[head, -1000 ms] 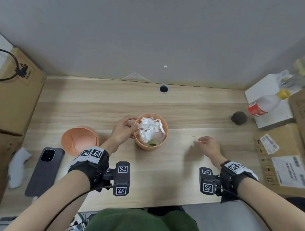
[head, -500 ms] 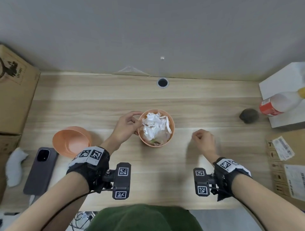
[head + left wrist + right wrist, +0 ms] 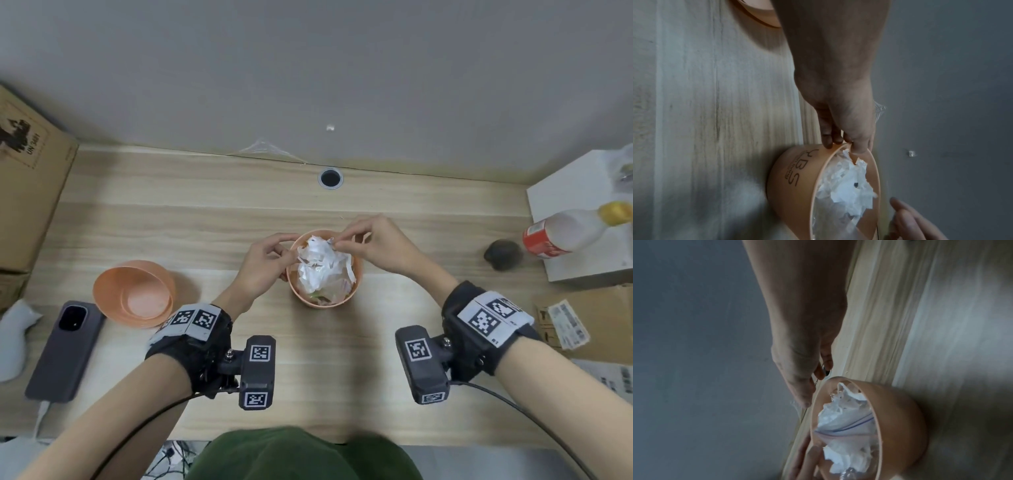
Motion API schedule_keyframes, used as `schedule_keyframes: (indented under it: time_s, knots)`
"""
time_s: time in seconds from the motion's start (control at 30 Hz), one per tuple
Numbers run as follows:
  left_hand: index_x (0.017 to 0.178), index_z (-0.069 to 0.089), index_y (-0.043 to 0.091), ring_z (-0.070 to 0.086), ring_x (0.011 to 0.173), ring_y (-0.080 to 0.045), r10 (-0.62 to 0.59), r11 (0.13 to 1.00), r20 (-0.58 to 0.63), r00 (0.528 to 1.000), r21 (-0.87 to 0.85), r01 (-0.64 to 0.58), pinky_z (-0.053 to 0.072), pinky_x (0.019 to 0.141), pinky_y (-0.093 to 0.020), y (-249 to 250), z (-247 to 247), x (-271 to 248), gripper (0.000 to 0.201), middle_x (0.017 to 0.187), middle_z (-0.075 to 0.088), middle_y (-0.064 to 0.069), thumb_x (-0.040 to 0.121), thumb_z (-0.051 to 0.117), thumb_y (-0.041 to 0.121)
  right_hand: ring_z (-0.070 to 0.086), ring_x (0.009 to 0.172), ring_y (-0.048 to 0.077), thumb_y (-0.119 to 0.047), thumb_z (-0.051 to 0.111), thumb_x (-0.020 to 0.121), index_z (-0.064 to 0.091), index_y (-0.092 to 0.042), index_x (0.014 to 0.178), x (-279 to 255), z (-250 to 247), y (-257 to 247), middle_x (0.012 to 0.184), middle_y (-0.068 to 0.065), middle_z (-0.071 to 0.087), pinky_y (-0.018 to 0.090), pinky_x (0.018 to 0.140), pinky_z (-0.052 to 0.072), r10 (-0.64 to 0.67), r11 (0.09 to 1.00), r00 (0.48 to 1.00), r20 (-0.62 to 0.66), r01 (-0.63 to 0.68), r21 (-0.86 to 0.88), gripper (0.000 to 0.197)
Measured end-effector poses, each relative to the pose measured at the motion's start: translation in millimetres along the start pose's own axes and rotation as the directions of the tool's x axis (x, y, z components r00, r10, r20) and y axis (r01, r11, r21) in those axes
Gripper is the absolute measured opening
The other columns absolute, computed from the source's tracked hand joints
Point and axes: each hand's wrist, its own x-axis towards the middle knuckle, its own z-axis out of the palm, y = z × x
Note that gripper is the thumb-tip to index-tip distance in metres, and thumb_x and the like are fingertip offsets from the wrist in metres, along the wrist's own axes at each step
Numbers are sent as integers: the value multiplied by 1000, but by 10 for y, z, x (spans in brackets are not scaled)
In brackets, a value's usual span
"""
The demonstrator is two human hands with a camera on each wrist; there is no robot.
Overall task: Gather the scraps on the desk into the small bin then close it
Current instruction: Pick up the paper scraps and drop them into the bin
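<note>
1. While the bin point(image 3: 323, 301) stands mid-frame on the desk point(image 3: 212, 219), the left hand point(image 3: 262, 265) pinches its left rim.
2. Right hand point(image 3: 375, 246) hovers over the rim, thumb and forefinger pinched together above the paper scraps point(image 3: 318, 265); whether they hold anything cannot be told.
3. Lid point(image 3: 134, 294) lies lower left, beside a phone point(image 3: 65, 351).

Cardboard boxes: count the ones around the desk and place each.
2 for sure. One box stands at the desk's left edge; another, with shipping labels, lies at its right edge. More may sit beyond the frame.
</note>
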Motion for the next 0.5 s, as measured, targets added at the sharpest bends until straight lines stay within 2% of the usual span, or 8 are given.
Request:
schedule_keyframes:
  time_s: [0.07, 0.17, 0.27, 0.33, 0.5]
  knots:
    - [101, 71, 31, 58, 61, -13, 10, 1000, -15, 1000, -11, -10, 53, 56, -22, 11, -3, -4, 27, 70, 53, -1, 87, 65, 8, 49, 65, 1, -21, 67, 85, 77, -17, 90, 45, -3, 50, 84, -10, 68, 12, 63, 40, -7, 1000, 1000, 18, 7, -6, 12]
    - [97, 73, 28, 56, 56, -11, 12, 1000, -59, 998, -18, -13, 51, 55, -22, 14, -27, 1, 29, 65, 51, 2, 83, 66, 3, 54, 64, -2, -15, 58, 90, 73, -14, 95, 157, -39, 236, 82, -10, 66, 13, 65, 42, 49, 997, 993, -111, -42, 64, 16]
    - [100, 75, 20, 55, 58, -15, 1, 1000, -109, 994, -26, -3, 50, 57, -25, -11, -93, 7, 28, 60, 51, 4, 82, 66, 1, 57, 71, 13, -16, 58, 88, 70, -13, 96, 344, -26, 534, 75, -10, 58, 25, 67, 43, 184, 983, 963, -195, -186, 12, 14]
    - [99, 75, 20, 56, 60, -17, -9, 999, -140, 990, -40, 4, 51, 57, -25, -40, -149, 4, 27, 59, 50, 5, 82, 67, 2, 58, 78, 17, -18, 59, 86, 69, -13, 96, 470, 24, 697, 76, -9, 59, 24, 67, 43, 242, 965, 941, -237, -258, -39, 14]
    - [103, 75, 19, 57, 64, -20, -17, 996, -175, 984, -86, 2, 53, 58, -25, -74, -262, -18, 24, 69, 47, -9, 83, 69, 7, 58, 79, 13, -28, 64, 85, 71, -10, 96, 759, 220, 831, 85, 3, 69, 20, 75, 40, 209, 957, 919, -335, -263, -124, 21]
